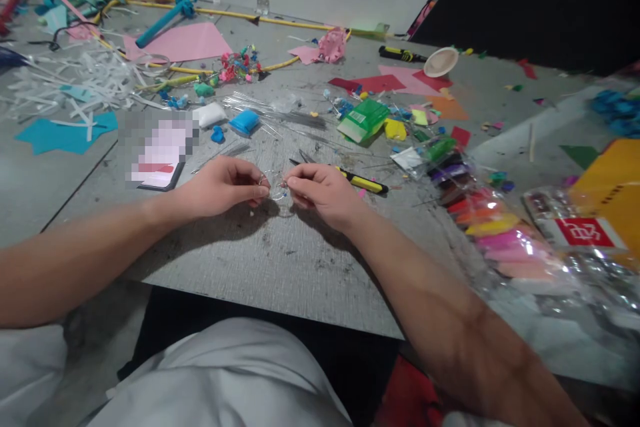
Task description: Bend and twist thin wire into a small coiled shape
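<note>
Two Hands Pinched a Thin Wire Piece Over the Counter

The fingers of the left hand [217,188] were closed to a tight pinch on one side of the thin wire piece [279,197], and those of the right hand [325,193] gripped its other side just as closely. The piece sat between the hands, over the grey counter [240,267]; its fine shape was too small to make out. A black-and-yellow tool [367,182] lay just beyond the right hand. A phone [163,147], partly pixelated, lay near the left wrist, with a blue packet [245,122] farther back.
</note>
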A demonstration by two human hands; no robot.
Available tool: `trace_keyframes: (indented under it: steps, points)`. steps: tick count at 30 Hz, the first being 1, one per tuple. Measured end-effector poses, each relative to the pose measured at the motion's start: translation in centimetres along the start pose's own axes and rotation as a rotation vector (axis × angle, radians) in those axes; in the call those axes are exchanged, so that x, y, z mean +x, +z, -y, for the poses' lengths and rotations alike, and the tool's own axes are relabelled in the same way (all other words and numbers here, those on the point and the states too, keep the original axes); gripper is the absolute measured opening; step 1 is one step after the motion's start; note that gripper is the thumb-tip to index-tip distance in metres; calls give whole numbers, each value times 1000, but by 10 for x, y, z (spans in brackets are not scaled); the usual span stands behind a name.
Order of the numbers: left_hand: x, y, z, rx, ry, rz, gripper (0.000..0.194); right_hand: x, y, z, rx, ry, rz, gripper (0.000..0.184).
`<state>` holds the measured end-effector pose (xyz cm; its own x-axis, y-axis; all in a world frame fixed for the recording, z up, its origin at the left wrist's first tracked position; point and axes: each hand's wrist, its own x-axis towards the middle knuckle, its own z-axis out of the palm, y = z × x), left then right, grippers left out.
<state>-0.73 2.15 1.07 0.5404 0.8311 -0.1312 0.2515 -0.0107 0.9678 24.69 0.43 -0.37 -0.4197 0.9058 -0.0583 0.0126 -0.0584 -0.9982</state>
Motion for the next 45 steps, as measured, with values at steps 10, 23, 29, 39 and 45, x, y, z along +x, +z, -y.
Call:
trace_keyframes:
  steps: [10,23,29,39,45]
  points:
    - [1,1,0,-27,55,117,32,-6,9,1,-420,-115,-101,27]
    - [4,4,0,-118,113,-166,50,-31,-63,51,-1541,544,-62,43]
    - [5,6,4,-186,161,-186,53,-24,-60,35,-1603,321,-185,15]
    - [3,3,-1,-261,222,-268,58,-15,-64,13,-1461,111,-308,34]
    - [2,5,-2,-326,213,-275,60,-22,-39,19,-1165,-49,-212,55]
